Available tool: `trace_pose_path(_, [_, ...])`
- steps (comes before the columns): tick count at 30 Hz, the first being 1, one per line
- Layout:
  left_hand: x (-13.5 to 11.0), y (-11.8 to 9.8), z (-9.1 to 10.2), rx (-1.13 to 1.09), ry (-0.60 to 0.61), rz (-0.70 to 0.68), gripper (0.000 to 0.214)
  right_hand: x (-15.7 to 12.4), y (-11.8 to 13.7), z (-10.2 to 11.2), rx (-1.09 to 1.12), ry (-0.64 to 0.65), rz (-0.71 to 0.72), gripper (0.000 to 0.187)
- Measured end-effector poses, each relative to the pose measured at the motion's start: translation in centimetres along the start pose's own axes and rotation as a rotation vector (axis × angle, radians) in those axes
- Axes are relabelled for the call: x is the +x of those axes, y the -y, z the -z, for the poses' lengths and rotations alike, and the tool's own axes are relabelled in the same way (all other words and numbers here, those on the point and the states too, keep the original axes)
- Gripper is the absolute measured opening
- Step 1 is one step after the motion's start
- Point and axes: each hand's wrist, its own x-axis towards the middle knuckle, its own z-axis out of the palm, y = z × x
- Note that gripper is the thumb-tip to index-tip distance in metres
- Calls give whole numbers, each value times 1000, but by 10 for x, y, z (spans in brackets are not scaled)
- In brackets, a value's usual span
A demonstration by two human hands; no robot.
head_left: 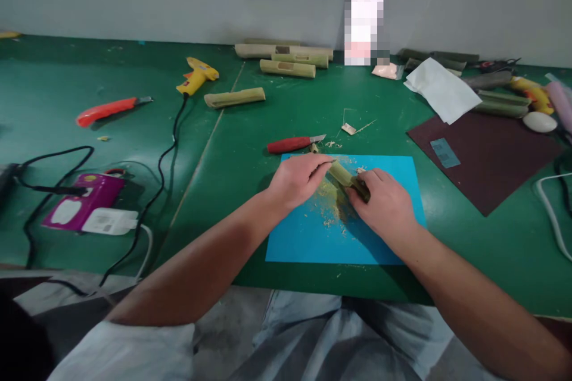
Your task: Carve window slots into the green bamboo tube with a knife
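A short greenish bamboo tube [342,173] is held at a slant over a blue sheet [295,237]. My right hand [385,199] is closed around its near right end, hiding part of it. At the far left end, the thumb and fingers of my left hand [297,180] pinch together against the tube; whether something small sits between them I cannot tell. Pale shavings and yellowish dust [331,199] lie on the sheet below the tube. Just beyond the sheet rests a red-handled knife [292,144], its blade pointing right, with shavings near its tip.
More bamboo tubes [288,68] lie toward the wall. At left are a yellow glue gun [196,77], an orange cutter [109,111], a purple power strip [105,191] and cables. To the right, a white paper [442,90] overlaps a dark brown sheet [487,172].
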Motion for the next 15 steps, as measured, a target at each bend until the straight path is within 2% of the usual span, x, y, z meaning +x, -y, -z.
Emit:
trace_pose_path(3, [3, 3, -5, -96, 52, 115, 21, 0, 0, 0, 8, 2, -5, 19])
trace_pose_path(7, [5, 7, -6, -261, 46, 245, 24, -1, 0, 0, 17, 9, -3, 20])
trace_pose_path(10, [6, 7, -5, -270, 35, 229, 24, -1, -1, 0, 11, 15, 6, 22])
trace_pose_path(15, [8, 6, -3, -205, -22, 79, 19, -1, -2, 0, 9, 13, 10, 23])
